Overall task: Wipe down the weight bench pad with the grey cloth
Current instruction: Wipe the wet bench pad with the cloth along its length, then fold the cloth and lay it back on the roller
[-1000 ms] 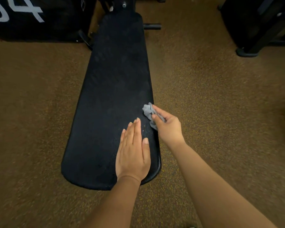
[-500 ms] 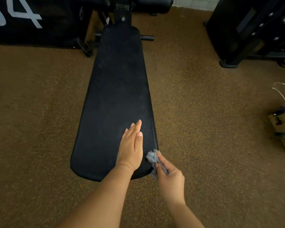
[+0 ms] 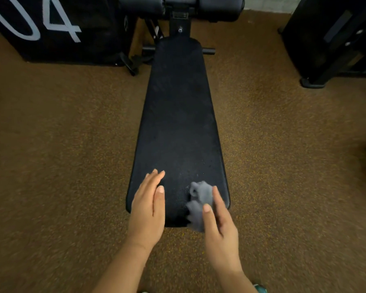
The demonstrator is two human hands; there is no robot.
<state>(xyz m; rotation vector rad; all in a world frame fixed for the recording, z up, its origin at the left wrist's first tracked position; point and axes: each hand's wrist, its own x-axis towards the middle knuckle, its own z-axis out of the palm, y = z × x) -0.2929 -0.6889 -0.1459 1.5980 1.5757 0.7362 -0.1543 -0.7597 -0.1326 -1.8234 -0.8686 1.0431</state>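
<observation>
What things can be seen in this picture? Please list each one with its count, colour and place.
bench pad: one, black, centre, running away from the camera
grey cloth: one, grey, bunched on the pad's near right corner
floor: one, brown speckled, all around the bench
box with white digits: one, black, far left
machine frame: one, black, far right
left hand: one, flat at the pad's near left edge
right hand: one, fingers on the cloth

Blurred: cloth (image 3: 200, 205) and right hand (image 3: 219, 227), grip unclear. Hidden under left hand (image 3: 148, 210): pad's (image 3: 178, 123) near corner.
</observation>
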